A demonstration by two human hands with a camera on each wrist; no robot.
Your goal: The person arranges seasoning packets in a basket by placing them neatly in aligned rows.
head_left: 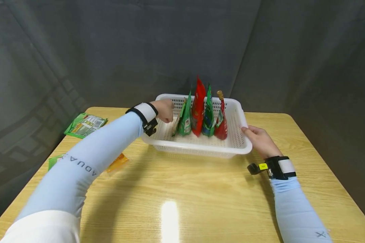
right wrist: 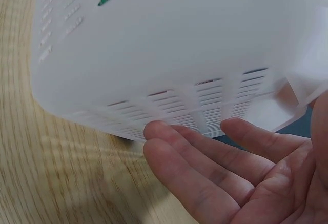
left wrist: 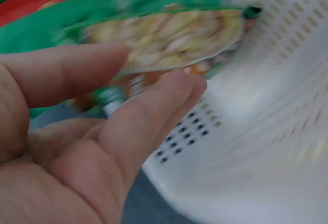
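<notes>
Dark grey sheeting hangs behind the wooden table; left of it, faint marks seem brick-like.

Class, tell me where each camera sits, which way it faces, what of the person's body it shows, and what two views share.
Head: worn on the head, facing forward and down at the basket and packets; shows the left hand, right hand and sleeves.
Left wrist: on that wrist, facing packets inside the basket; shows the left hand.
Right wrist: on that wrist, facing the basket's outside and the table; shows the right hand.
Shared: both wrist views include the basket.
</notes>
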